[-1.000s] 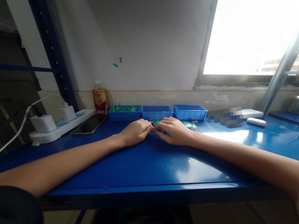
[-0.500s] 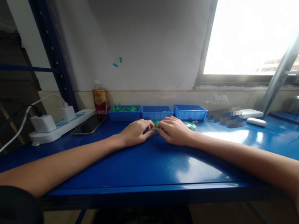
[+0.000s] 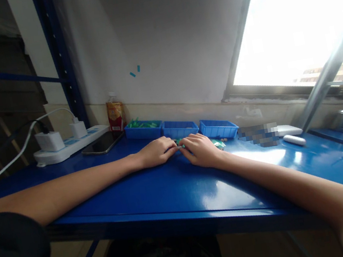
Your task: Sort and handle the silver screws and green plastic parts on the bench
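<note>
My left hand [image 3: 156, 152] and my right hand [image 3: 200, 150] rest on the blue table [image 3: 156, 193], fingertips meeting in a pinch over a small green part [image 3: 180, 146] that is mostly hidden. More green pieces [image 3: 218, 143] lie just right of my right hand. Behind the hands stand three blue trays: the left tray [image 3: 143, 130] holds green parts, the middle tray [image 3: 180, 128] and the right tray [image 3: 218, 128] show no contents from here.
A white power strip [image 3: 68, 147] with chargers, a phone [image 3: 103, 143] and a drink pouch [image 3: 115, 115] sit at the back left. White devices [image 3: 293, 139] lie at the right. A blue shelf post [image 3: 61, 59] and a bright window [image 3: 300, 12] border the table.
The fingertips of both hands have shifted slightly around the small green part; the arms have stayed in place.
</note>
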`<state>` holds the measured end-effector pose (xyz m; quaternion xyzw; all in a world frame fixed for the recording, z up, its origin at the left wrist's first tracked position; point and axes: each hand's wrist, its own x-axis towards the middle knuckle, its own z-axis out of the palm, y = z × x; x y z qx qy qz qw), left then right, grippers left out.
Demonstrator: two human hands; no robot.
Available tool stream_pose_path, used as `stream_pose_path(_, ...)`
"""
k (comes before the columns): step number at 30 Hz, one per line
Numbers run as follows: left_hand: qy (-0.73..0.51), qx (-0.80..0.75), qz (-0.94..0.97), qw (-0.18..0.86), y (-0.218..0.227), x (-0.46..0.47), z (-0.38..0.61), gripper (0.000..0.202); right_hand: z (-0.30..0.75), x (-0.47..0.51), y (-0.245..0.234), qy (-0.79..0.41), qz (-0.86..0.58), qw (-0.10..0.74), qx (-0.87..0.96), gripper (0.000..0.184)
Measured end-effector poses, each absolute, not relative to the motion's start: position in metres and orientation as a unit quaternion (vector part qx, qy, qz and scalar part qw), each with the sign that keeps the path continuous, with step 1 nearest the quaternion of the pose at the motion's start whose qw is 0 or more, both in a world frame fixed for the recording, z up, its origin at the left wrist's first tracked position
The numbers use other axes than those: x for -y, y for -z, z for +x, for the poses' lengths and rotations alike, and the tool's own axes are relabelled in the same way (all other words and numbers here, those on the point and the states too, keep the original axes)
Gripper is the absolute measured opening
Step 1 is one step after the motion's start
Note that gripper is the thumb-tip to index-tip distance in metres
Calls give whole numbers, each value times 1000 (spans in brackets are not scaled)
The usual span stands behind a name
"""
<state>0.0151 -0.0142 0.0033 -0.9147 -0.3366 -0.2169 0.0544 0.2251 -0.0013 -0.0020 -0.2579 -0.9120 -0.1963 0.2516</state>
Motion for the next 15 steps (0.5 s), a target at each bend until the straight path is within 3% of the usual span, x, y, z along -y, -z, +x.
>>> stream_pose_path(15, 230, 354, -905, 50, -3, 16, 15, 19, 225, 4, -1, 219, -273, 241, 905, 32)
